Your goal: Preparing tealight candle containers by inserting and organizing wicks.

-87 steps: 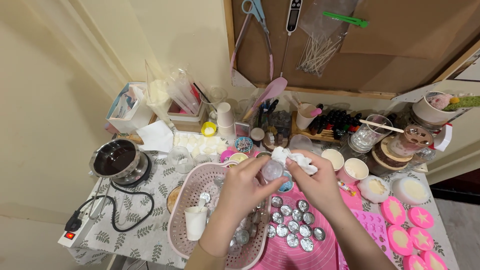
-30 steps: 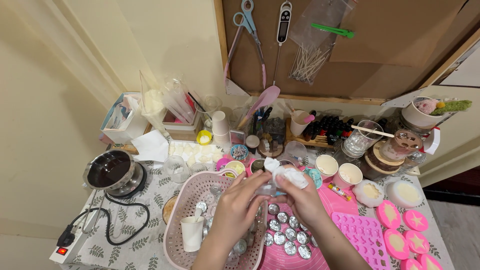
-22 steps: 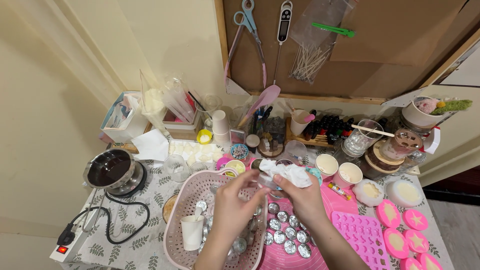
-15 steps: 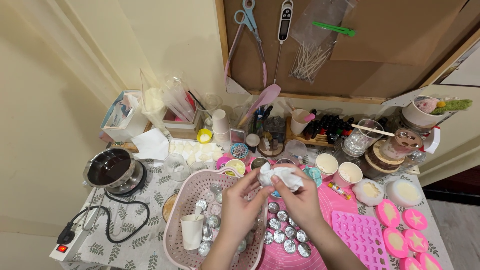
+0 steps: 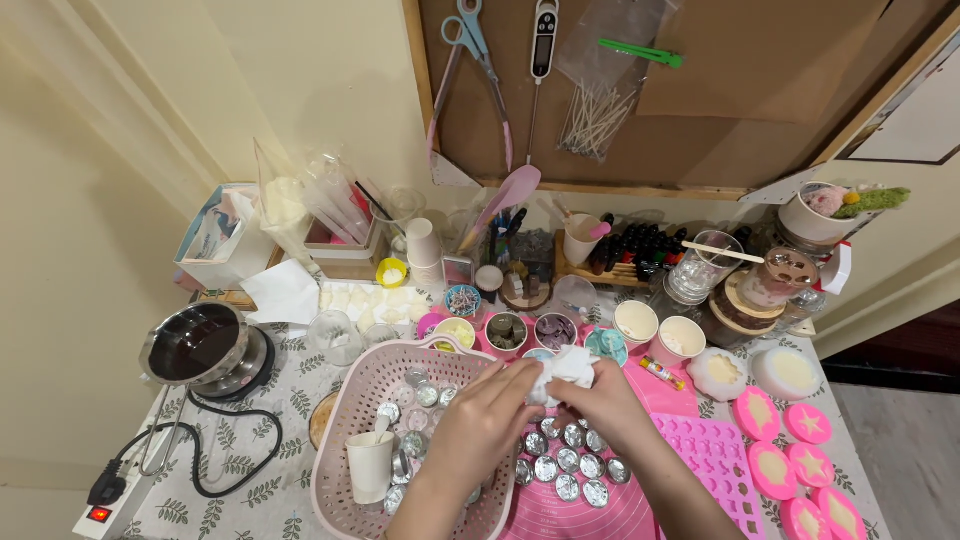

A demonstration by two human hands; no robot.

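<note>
Both hands meeting over the middle of a crowded candle-making worktop [image 5: 250,500], closed together around a crumpled white tissue [image 5: 568,368]. Left hand [image 5: 480,420] reaching in from the lower left, fingers curled against the wad's near side; right hand [image 5: 605,400] coming from the lower right, fingers wrapped over its right edge. Possibly a small tin cup inside the tissue, but hidden, so not to be told. Tissue held just above the rows of small silver tealight cups [image 5: 565,465] on the pink silicone mat [image 5: 590,515], and just right of the pink plastic basket [image 5: 345,420] with more cups and a white paper cup [image 5: 370,465]. Wad bunched, no clear long axis; equally near both hands, each grip closed on it. Behind the hands, a row of small bowls [image 5: 555,330] of trimmings; far left, a steel melting pot [image 5: 200,345] on its heater; right, star-topped pink moulds [image 5: 790,450].
</note>
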